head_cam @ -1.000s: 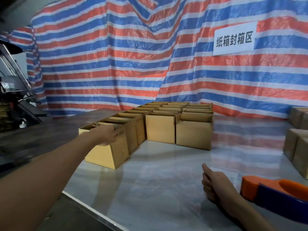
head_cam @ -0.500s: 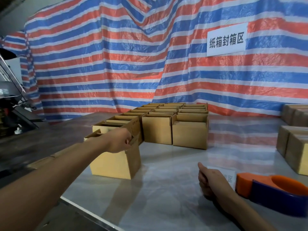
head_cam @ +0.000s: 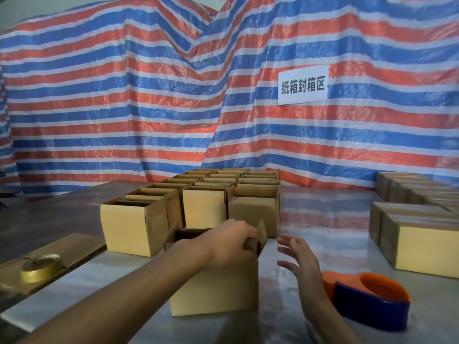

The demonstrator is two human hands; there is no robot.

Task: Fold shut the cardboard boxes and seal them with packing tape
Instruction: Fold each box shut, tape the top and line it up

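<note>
The left arm is reaching in from the lower left, and the left hand (head_cam: 231, 240) is lying palm down over the top of the nearest cardboard box (head_cam: 216, 291). Its fingers (head_cam: 249, 240) are curling round the box's right-hand flap (head_cam: 262, 232) and gripping it; the flap is standing up, so the box is not yet folded shut. This box is sitting on the tabletop (head_cam: 323, 219) at the near centre, just in front of the block of open boxes (head_cam: 206, 209).

The right hand (head_cam: 298, 259) is hovering just right of the box, apart from it, with its fingers (head_cam: 288, 240) spread and loose, holding nothing.

Two hands are showing. One box is being handled. The block behind is showing three boxes across its front row, in three columns running back; the full number cannot be told. One orange and blue tape dispenser (head_cam: 367, 299) is lying near the right wrist. One roll of tape (head_cam: 41, 268) is resting on a flat cardboard sheet (head_cam: 77, 244) at the left. Closed boxes (head_cam: 422, 242) are standing in rows at the right, too overlapped to count. One white sign (head_cam: 301, 85) is hanging on the striped tarp (head_cam: 124, 108).
</note>
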